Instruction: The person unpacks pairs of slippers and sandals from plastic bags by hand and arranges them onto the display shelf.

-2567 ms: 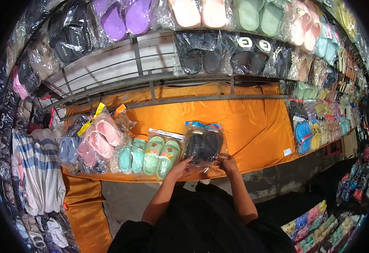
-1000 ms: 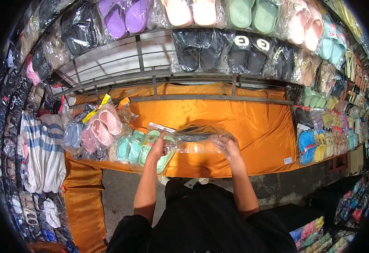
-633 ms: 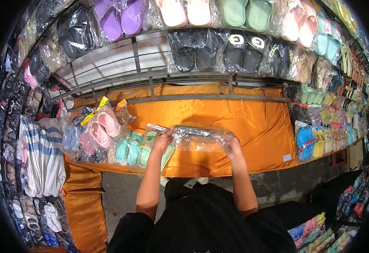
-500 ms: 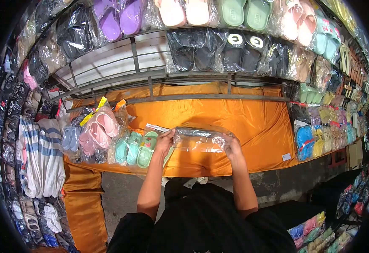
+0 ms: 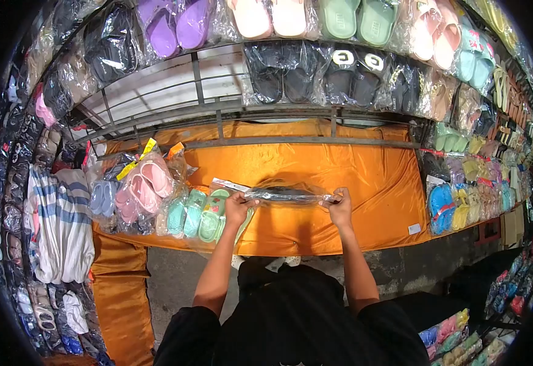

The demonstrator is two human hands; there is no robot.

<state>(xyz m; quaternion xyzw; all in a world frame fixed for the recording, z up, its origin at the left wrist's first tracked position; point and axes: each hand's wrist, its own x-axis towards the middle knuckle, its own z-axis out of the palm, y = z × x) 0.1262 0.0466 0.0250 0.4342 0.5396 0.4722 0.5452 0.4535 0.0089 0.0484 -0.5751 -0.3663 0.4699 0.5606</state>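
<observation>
Between my two hands is stretched a clear plastic bag (image 5: 287,196) with something dark inside, whose kind I cannot make out. It is seen nearly edge-on, above the orange cloth (image 5: 364,183). My left hand (image 5: 237,208) is closed on the bag's left end, and my right hand (image 5: 340,208) pinches its right end. Just left of my left hand lie green slippers (image 5: 211,218) in clear wrapping, with turquoise slippers (image 5: 185,213) beside them. Farther left are wrapped pink clogs (image 5: 147,181) with a yellow tag.
A metal rail (image 5: 266,143) runs across the back of the cloth. Above it hang rows of bagged slippers (image 5: 339,76). More footwear, including blue slippers (image 5: 440,207), stands at the right. A striped cloth (image 5: 62,226) hangs at the left.
The bag has tipped from showing its broad face to nearly edge-on, its lower part lifting. My hands have moved slightly apart and still hold both ends.
</observation>
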